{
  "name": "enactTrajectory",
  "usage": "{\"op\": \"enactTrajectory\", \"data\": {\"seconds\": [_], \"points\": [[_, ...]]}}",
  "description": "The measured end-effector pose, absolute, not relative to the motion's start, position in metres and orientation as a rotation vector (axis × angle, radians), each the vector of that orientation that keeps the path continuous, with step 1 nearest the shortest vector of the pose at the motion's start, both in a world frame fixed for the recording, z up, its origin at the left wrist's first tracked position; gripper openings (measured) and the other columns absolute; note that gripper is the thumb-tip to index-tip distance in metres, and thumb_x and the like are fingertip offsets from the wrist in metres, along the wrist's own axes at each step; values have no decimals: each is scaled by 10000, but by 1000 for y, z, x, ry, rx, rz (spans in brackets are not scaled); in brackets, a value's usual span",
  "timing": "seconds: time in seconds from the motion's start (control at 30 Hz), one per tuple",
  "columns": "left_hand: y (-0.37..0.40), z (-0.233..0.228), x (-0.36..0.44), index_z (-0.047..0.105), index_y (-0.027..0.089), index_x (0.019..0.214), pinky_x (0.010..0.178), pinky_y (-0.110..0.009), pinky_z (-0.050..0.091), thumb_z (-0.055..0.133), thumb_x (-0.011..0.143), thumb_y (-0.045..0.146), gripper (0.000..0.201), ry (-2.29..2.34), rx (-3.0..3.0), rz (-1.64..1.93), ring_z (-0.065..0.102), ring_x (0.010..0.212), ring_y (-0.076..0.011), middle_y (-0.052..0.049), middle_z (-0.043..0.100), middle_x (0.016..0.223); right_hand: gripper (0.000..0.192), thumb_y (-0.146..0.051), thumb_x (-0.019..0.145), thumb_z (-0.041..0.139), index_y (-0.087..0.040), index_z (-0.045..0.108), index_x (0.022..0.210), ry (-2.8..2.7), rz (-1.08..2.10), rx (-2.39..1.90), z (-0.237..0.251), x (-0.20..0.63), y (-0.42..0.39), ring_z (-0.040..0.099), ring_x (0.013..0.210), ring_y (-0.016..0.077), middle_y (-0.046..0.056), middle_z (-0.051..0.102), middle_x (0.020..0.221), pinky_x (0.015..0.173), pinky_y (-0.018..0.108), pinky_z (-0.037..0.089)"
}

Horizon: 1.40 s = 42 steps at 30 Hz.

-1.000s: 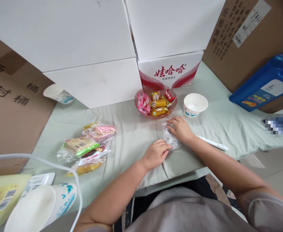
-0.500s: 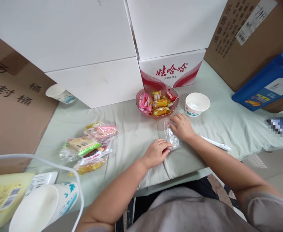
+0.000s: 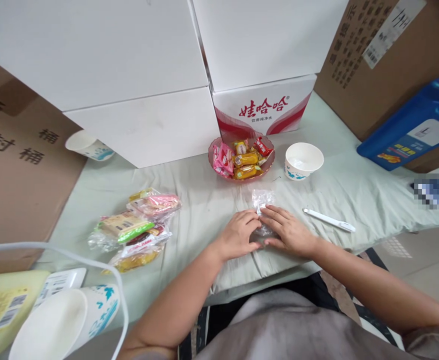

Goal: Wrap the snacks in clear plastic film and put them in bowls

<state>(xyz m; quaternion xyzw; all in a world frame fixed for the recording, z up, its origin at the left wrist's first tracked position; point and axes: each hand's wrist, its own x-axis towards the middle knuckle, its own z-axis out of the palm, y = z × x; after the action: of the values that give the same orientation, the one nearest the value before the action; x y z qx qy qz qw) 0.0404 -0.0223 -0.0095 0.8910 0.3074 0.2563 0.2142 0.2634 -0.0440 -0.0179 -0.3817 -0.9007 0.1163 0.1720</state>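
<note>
Right hand [image 3: 289,232] now rests lower on the clear plastic bag [image 3: 263,197] than in the earlier view, side by side with the left hand [image 3: 238,235]. Bag and hands are on the pale green cloth [image 3: 200,200], on the person's side of the fluted pink glass bowl [image 3: 211,159], apart from it. The step in hand appears to be flattening or folding the bag. Fingers [image 3: 274,216] of both hands lie over it, thumbs spread; whether any fingertip pinches it cannot be told. Such thin plastic seems to call for gentle, even pressure next. Note the crinkled, glossy bag against soft, creased cloth; shiny candies [image 3: 246,159] in the bowl; right of it, a round paper cup [image 3: 295,173]; to its near right, a slim white cutter [image 3: 328,220]; to its near left, heaped wrapped snacks [image 3: 129,227].
</note>
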Motion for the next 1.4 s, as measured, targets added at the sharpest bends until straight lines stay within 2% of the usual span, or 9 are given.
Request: {"op": "enactTrajectory", "data": {"seconds": [0.13,0.27,0.4,0.5,0.6,0.73,0.83,1.0,1.4], "points": [[-19,-14,41,618,185,876,987,-427,472,613,837,165,45,840,2519,644,582,1154,-246,-55,678,1009,438,-440,891,596,-115,632,1182,-2482,235,-1096,-19,268,-53,534,1177,315,186,619,1218,983,496,469],[-22,-9,41,589,191,911,898,-383,511,480,935,186,112,868,2454,727,647,1004,-204,-46,696,932,394,-397,891,607,-119,616,1171,-2418,190,-1054,-21,271,-58,554,1116,298,167,639,1164,942,476,488],[-28,-7,40,549,196,992,751,-327,539,472,957,301,135,926,2375,756,654,768,-165,-28,678,849,188,-205,932,486,-144,633,1032,-2377,273,-1079,-19,270,-60,611,925,245,119,684,952,814,406,525],[-30,-12,40,485,202,1181,760,-341,552,620,866,387,390,931,2319,741,669,837,-189,-56,676,1028,199,-215,955,437,-160,617,1021,-2317,376,-1167,-15,268,-60,627,844,220,103,687,904,757,366,522],[-30,-19,43,434,223,1281,788,-335,549,585,868,245,441,1016,2238,747,674,886,-182,-65,657,1134,304,-362,945,507,-147,568,1151,-2233,455,-1284,-12,264,-58,649,823,215,105,697,948,739,342,510],[-28,-26,48,410,212,1335,733,-293,537,564,854,153,508,1170,2087,733,659,741,-151,10,676,837,289,-383,967,453,-155,586,1082,-2149,510,-1545,-12,254,-52,641,682,183,61,698,824,635,287,445],[-27,-28,53,369,217,1372,715,-262,530,589,840,147,579,1218,1983,755,651,707,-127,31,673,808,260,-321,982,399,-172,610,949,-2155,417,-1772,-11,247,-47,637,685,179,58,694,811,613,279,382],[-28,-31,61,453,231,1288,738,-251,522,616,837,144,488,1321,1919,789,672,747,-119,23,700,865,215,-321,940,468,-178,615,873,-2232,228,-1969,-7,242,-45,627,727,184,60,686,840,604,288,314],[-31,-31,81,590,204,996,692,-280,482,598,883,178,116,1625,2258,692,646,750,-169,-9,691,826,220,-315,946,444,-179,601,874,-2283,109,-1997,-9,241,-46,615,760,197,64,675,834,627,301,312]]}}
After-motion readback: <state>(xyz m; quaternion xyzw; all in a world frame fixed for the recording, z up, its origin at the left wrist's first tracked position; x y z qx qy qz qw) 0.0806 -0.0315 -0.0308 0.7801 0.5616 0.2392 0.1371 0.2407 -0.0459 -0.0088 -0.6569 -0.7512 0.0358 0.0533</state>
